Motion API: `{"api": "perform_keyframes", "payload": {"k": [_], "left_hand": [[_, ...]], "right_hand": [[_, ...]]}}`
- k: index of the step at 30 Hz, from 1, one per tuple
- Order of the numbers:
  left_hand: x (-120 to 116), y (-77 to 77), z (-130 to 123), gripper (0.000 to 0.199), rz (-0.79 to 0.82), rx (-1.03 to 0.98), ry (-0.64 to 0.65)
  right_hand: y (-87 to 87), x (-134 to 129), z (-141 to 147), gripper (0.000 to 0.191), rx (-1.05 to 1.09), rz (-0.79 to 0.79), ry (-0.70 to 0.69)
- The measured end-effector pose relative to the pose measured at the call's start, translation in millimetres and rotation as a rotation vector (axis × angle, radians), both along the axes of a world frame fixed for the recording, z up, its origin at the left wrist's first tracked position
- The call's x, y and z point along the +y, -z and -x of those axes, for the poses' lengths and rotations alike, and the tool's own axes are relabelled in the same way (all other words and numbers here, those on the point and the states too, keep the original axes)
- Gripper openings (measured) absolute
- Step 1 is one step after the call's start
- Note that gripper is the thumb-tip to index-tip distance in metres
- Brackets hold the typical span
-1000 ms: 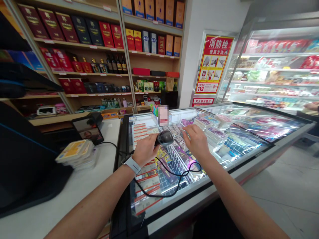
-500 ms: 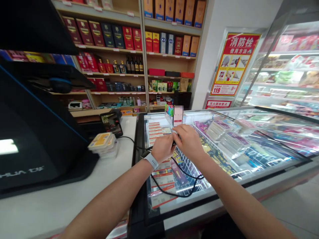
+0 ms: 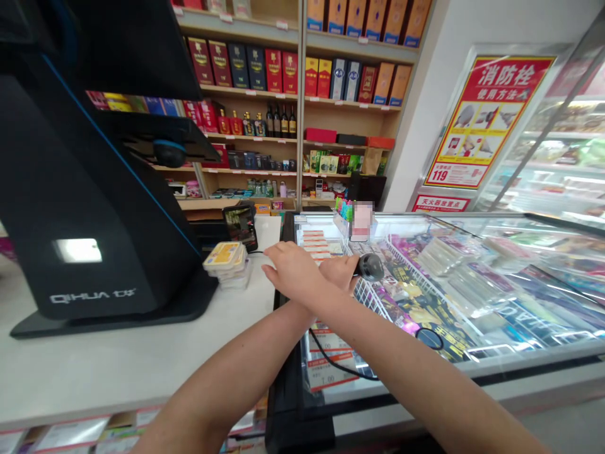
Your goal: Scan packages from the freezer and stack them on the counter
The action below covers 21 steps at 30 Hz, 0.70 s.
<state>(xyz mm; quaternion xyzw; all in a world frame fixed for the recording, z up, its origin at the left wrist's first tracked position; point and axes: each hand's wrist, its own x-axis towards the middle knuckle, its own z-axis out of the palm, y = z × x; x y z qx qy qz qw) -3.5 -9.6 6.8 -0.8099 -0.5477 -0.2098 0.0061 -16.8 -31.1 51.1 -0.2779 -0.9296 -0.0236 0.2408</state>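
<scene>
My left hand (image 3: 338, 272) is shut on a black handheld barcode scanner (image 3: 370, 267), whose head points to the right over the glass-topped display freezer (image 3: 501, 296). My right forearm crosses above my left wrist. My right hand (image 3: 293, 271) reaches left with its fingers apart, holding nothing, over the white counter (image 3: 118, 359). A stack of yellow-labelled packages (image 3: 227, 265) lies just left of those fingers, not touching them. The scanner's black cable (image 3: 340, 369) loops across the freezer and partly passes out of sight beneath my arms.
A black QIHUA terminal (image 3: 94, 189) stands on the counter at left. A phone (image 3: 240, 227) stands beyond the packages. Shelves of boxed liquor (image 3: 283, 94) rise behind, and a refrigerated case (image 3: 558, 151) stands at right. Wire dividers (image 3: 378, 296) sit in the freezer.
The view has swung left. My right hand has crossed over my left to the counter side, and the scanner now shows clearly, held out to the right in my left hand.
</scene>
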Motion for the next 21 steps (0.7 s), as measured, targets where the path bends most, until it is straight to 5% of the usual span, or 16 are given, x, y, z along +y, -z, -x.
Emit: {"api": "perform_keyframes", "payload": {"k": [12,21], "left_hand": [[5,5.7,7,0.037,-0.093,0.057,0.029],[0,-1.1,7,0.037,-0.078,0.067,0.036]], "right_hand": [[17.9,4,80,0.065,-0.005,0.040,-0.169],[26.5,5,92,0.042,-0.110,-0.041,-0.192]]}}
